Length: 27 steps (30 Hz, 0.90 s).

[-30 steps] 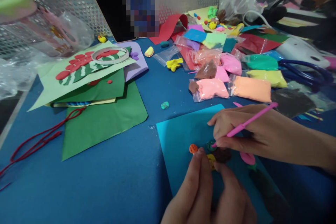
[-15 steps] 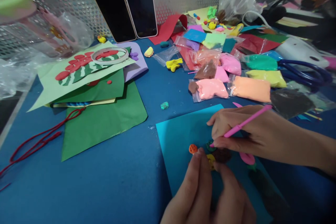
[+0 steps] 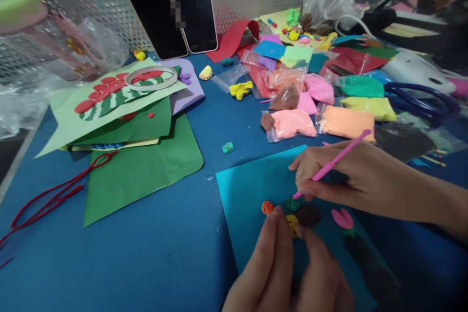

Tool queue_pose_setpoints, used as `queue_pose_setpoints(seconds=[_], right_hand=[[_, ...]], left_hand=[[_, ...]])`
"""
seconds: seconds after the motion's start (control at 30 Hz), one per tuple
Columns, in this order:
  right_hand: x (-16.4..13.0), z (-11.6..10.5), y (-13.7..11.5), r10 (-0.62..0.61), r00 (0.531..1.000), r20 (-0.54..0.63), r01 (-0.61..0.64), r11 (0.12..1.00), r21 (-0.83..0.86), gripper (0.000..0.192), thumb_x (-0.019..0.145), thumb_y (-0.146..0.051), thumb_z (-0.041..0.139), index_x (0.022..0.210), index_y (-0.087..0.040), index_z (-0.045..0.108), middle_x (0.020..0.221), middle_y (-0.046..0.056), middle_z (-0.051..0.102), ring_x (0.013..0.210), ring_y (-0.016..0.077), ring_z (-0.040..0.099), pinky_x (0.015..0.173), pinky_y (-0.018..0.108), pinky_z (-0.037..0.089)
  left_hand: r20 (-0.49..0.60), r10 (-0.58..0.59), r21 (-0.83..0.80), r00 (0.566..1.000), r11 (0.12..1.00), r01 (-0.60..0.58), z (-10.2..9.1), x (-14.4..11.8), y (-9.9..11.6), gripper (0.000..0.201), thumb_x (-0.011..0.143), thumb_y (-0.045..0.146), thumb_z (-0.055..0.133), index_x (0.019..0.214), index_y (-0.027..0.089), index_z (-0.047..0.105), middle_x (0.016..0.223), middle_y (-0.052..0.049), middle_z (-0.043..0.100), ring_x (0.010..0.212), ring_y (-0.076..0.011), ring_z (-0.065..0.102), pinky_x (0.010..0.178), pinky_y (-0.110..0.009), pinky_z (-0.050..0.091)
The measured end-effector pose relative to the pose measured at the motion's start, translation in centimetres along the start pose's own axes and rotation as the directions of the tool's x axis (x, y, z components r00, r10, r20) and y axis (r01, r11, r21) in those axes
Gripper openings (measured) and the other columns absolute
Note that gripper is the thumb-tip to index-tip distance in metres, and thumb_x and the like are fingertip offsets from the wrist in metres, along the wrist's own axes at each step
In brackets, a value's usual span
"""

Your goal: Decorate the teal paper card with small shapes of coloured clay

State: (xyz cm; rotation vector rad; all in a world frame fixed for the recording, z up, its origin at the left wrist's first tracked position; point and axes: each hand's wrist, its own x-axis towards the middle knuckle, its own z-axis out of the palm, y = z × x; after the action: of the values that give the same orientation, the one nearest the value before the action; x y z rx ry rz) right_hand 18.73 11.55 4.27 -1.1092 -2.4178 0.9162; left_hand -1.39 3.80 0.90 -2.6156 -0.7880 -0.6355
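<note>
My right hand (image 3: 336,180) is closed around a pink clay modelling tool (image 3: 331,165), its tip on a small dark green clay piece (image 3: 292,203). That piece lies on a bright blue sheet of paper (image 3: 248,190). My left hand (image 3: 292,268) rests on the sheet, fingertips and thumb closed in on either side of a yellow clay piece (image 3: 292,225), which they partly hide. An orange dotted clay piece (image 3: 267,207) sits by the left fingertips. Brown clay (image 3: 309,215) adjoins the yellow. Farther right are a pink clay shape (image 3: 342,218) and a dark, shadowed strip.
Bagged clay, including a pink bag (image 3: 294,123) and an orange bag (image 3: 347,121), lies behind my right hand, with blue-handled scissors (image 3: 424,100). Stacked craft papers (image 3: 146,175), a tape roll (image 3: 150,79) and red cord (image 3: 54,192) are at left. Two phones (image 3: 199,9) lean behind.
The pink tool's upper end has swung up and left, so the tool stands steeper, its tip still at the green clay. More of the pink clay shape shows. My left hand stays nearly still.
</note>
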Motion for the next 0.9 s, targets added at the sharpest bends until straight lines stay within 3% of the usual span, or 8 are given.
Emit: queue_pose_setpoints(seconds=[0.23,0.43,0.9], right_hand=[[-0.03,0.02,-0.11,0.006,1.0,0.018,-0.005,0.999,-0.036,0.028,0.096,-0.036,0.047,0.075,-0.022,0.058,0.069,-0.003,0.064,0.077,0.0172,0.068,0.062,0.024,0.044],[0.22,0.24,-0.07,0.014,0.999,0.029,-0.014,1.0,0.006,0.028,0.095,-0.036,0.049,0.072,-0.021,0.056,0.069,-0.004,0.063,0.065,0.0122,0.063,0.057,0.022,0.041],[0.17,0.08,0.0,0.042,0.999,0.017,-0.043,0.998,0.047,0.023,0.093,-0.036,0.052,0.076,-0.021,0.058,0.066,-0.003,0.063,0.062,0.0142,0.062,0.06,0.026,0.041]], left_hand=[[0.011,-0.003,-0.018,1.0,1.0,0.003,-0.07,0.12,-0.06,0.03,0.09,0.012,0.037,0.094,0.021,0.065,0.096,0.007,0.069,0.09,-0.0186,0.071,0.095,-0.029,0.053],[0.003,0.0,-0.015,1.0,1.0,0.0,-0.05,0.08,0.0,0.03,0.091,0.012,0.036,0.095,0.02,0.065,0.097,0.006,0.069,0.091,-0.0188,0.07,0.097,-0.03,0.051],[0.015,0.005,-0.025,1.0,1.0,-0.005,-0.02,-0.2,-0.03,0.03,0.092,0.013,0.038,0.099,0.019,0.066,0.099,0.004,0.068,0.093,-0.0187,0.07,0.103,-0.031,0.047]])
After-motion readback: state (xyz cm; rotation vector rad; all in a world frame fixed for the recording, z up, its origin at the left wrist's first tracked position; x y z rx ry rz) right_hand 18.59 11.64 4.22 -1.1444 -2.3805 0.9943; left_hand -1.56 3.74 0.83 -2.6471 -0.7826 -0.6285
